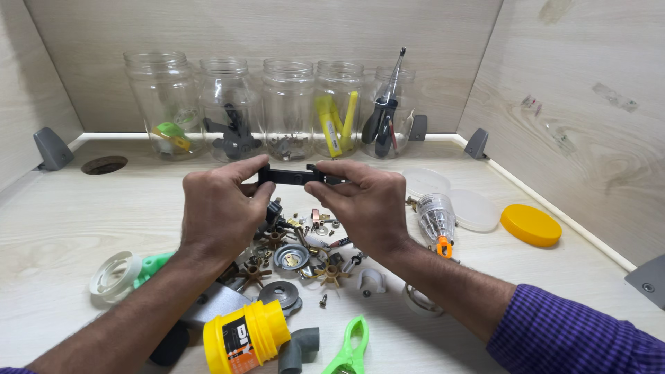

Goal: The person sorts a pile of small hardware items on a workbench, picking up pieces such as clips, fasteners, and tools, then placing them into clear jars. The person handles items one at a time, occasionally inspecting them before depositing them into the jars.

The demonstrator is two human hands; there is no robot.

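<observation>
Yellow bottle is lying up front while left hand and right hand are both pinching a black bar above the desk.

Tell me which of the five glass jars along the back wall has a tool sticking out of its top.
The rightmost jar: a screwdriver pokes above its rim. The contents of the other four stay below their rims.

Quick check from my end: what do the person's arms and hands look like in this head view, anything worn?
Both hands, left hand and right hand, are bare: no gloves, rings or watch visible. The right arm wears a purple sleeve with a fine check, pushed up so the forearm is bare. The left forearm is bare too; a sliver of purple shows at the bottom corner.
</observation>
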